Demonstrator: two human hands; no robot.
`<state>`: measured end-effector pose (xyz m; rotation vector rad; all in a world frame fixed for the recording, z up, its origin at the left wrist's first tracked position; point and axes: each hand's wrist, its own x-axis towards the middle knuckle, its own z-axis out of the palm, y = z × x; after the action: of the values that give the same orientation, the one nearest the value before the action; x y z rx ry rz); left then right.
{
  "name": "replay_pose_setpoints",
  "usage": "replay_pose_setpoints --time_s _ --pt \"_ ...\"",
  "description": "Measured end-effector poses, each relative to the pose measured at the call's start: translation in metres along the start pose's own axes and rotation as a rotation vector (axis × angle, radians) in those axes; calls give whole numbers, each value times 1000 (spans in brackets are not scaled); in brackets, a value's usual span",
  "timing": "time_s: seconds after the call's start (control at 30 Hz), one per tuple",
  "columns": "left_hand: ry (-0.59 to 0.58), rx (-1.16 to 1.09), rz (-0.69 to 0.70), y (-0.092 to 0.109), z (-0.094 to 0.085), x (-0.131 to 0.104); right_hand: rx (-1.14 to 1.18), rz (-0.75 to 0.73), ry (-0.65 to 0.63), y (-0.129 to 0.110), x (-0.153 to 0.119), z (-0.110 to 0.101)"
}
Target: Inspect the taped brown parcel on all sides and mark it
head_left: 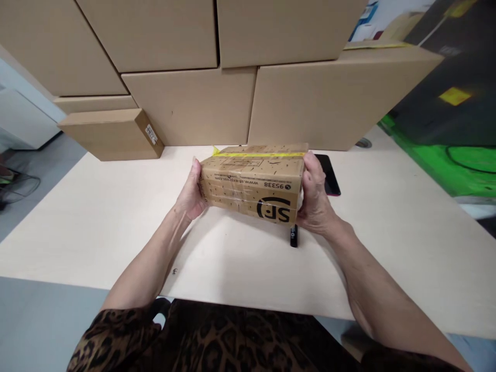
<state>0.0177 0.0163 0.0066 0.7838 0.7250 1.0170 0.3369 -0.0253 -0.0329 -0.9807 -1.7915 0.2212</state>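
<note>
A brown cardboard box (pixel 240 188) with black print and yellow tape (pixel 263 154) along its top is held between my two hands, tilted over the table (pixel 228 268). The print on its near side reads upside down. My left hand (pixel 192 192) grips the box's left end, thumb up. At the opposite end, my right hand (pixel 314 196) clasps the box with its thumb near the top corner. Partly hidden under the box's right end is a small black object (pixel 294 236); I cannot make out its kind. A dark phone-like slab (pixel 327 174) lies just beyond my right hand.
Large cardboard boxes (pixel 189 106) are stacked along the back of the table. A flatter carton (pixel 116 135) with a white label stands at the back left. To the right are a dark panel (pixel 445 98) and a bright green surface (pixel 430 165).
</note>
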Motion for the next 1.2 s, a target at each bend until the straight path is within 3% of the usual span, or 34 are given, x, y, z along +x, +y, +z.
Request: replay_pose_setpoints --time_s 0.1,0.17,0.3,0.43,0.53,0.63,0.77,0.9,1.1,1.2 --pt "15 -40 -33 3 8 -4 -51 -164 13 -4 -2 0" --pt "63 -57 -16 2 14 -6 -31 -127 57 -8 -3 1" --pt "167 -58 150 -5 22 -5 317 224 152 -20 -1 5" --pt "234 55 333 -15 19 -1 759 615 134 -37 7 8" --pt "231 144 432 -23 15 -1 879 737 136 -50 13 8" --pt "163 191 445 -26 12 -2 935 820 161 -60 18 4" --pt "49 199 448 -23 13 -3 975 864 225 -64 23 -1" --pt "-80 197 444 -19 21 -5 991 884 230 -52 23 -1" --pt "12 148 305 -13 26 -13 928 756 96 -31 17 -3" --pt "-14 152 250 -13 22 -14 886 693 44 -30 16 -7"
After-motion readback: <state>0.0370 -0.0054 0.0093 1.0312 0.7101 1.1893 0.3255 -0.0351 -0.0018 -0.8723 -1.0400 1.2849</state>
